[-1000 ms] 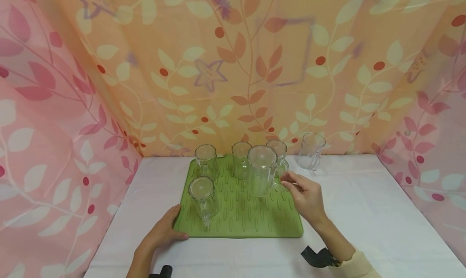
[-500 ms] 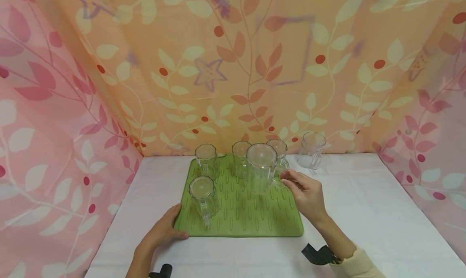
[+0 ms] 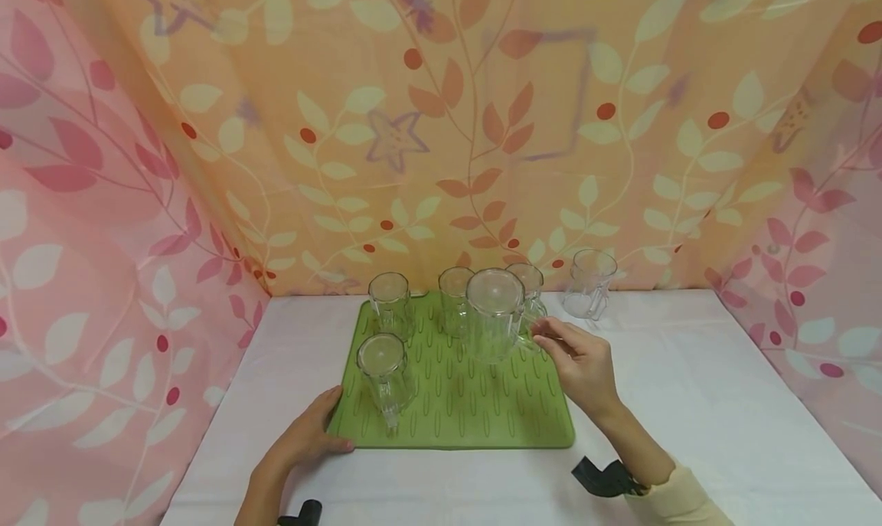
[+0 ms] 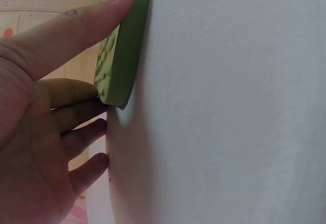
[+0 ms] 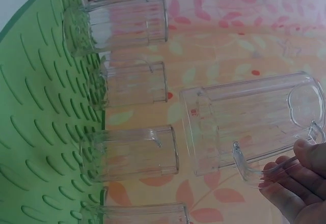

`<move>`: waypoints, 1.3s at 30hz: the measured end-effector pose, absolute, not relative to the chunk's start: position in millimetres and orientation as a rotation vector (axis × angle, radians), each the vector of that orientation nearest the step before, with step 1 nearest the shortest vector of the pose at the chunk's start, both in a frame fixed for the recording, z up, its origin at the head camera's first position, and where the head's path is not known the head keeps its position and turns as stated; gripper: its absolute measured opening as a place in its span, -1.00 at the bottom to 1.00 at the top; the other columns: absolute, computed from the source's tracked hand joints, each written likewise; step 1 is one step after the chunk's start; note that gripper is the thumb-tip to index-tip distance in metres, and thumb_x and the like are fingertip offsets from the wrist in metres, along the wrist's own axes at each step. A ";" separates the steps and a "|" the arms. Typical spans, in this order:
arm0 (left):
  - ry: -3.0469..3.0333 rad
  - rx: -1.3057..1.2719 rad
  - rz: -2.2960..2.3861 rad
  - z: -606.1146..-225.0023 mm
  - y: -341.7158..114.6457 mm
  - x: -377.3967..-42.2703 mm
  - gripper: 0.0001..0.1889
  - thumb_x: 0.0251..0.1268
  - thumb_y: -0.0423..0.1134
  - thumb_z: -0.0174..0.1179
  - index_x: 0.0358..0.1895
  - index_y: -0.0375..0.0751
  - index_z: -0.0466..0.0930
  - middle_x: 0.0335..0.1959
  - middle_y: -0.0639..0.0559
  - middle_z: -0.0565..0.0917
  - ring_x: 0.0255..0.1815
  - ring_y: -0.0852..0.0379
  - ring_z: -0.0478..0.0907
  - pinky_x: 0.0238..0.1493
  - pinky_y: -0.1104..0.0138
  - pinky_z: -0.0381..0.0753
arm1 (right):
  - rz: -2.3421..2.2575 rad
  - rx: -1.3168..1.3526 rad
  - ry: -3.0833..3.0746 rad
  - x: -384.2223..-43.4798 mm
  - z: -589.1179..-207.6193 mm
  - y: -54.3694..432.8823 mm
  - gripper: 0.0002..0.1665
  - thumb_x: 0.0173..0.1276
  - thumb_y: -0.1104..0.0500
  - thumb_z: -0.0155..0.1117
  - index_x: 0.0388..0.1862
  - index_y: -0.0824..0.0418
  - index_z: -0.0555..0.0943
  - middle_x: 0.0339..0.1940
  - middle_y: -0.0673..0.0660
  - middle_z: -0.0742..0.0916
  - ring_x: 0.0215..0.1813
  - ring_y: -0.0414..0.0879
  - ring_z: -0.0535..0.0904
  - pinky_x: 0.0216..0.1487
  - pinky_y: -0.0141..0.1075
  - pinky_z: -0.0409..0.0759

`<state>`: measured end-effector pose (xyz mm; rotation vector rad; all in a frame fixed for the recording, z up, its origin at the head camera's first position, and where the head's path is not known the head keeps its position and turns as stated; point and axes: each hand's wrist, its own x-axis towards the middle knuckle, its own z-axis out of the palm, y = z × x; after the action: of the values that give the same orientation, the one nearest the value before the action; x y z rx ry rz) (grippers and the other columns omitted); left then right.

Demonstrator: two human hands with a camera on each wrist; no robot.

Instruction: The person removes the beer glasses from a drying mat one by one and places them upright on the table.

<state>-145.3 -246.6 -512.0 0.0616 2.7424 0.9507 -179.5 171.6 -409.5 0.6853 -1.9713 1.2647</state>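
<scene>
My right hand (image 3: 582,365) pinches the handle (image 5: 247,175) of a clear glass mug (image 3: 492,334) between thumb and fingers. The mug hangs base up over the green ribbed drying mat (image 3: 462,423), its rim end facing down in the right wrist view. At the mat's near left corner is my left hand (image 3: 310,430). Its thumb (image 4: 76,33) lies on the mat's edge, while the other fingers are extended along the side. A glass mug (image 3: 384,377) stands on the mat near that hand, its handle toward me.
A mug (image 3: 389,304) stands at the mat's back left, another mug (image 3: 455,300) at back centre. A back-right mug (image 3: 529,281) is partly hidden behind the held one. Off the mat, one mug (image 3: 589,285) stands on the white tablecloth (image 3: 675,373), near the patterned curtain (image 3: 475,128).
The held mug and my right hand have risen very slightly in the head view. My left hand stays at the mat's corner, and the standing mugs have not moved.
</scene>
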 end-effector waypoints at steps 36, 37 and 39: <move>2.754 0.113 0.957 -512.8 -257.8 -144.3 0.03 -0.25 -0.15 0.57 0.39 -0.47 0.27 0.42 -0.37 0.33 0.45 -0.40 0.20 0.42 -0.21 0.20 | 1.051 0.770 -2.007 -195.9 -414.9 182.1 -0.71 -0.01 0.53 0.44 -0.24 0.39 0.72 -0.36 0.24 0.79 -0.30 -0.07 0.73 -0.14 -0.70 0.57; 2.754 0.118 0.961 -512.8 -257.7 -144.6 0.02 -0.24 -0.16 0.57 0.38 -0.47 0.27 0.41 -0.37 0.33 0.45 -0.40 0.20 0.43 -0.21 0.19 | 1.036 0.780 -2.011 -196.5 -415.4 182.4 -0.71 -0.01 0.52 0.44 -0.24 0.38 0.71 -0.35 0.23 0.79 -0.30 -0.04 0.73 -0.13 -0.70 0.57; 2.761 0.134 0.959 -512.4 -257.9 -145.1 0.01 -0.24 -0.17 0.56 0.37 -0.49 0.28 0.40 -0.39 0.34 0.44 -0.41 0.21 0.43 -0.21 0.19 | 0.997 0.793 -2.024 -197.5 -416.6 182.7 -0.70 -0.01 0.51 0.44 -0.24 0.36 0.71 -0.34 0.21 0.80 -0.28 -0.02 0.73 -0.10 -0.70 0.56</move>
<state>-145.1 -257.9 -512.4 0.1345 2.7613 0.9592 -197.5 182.7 -416.6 0.7932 -2.0235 0.9968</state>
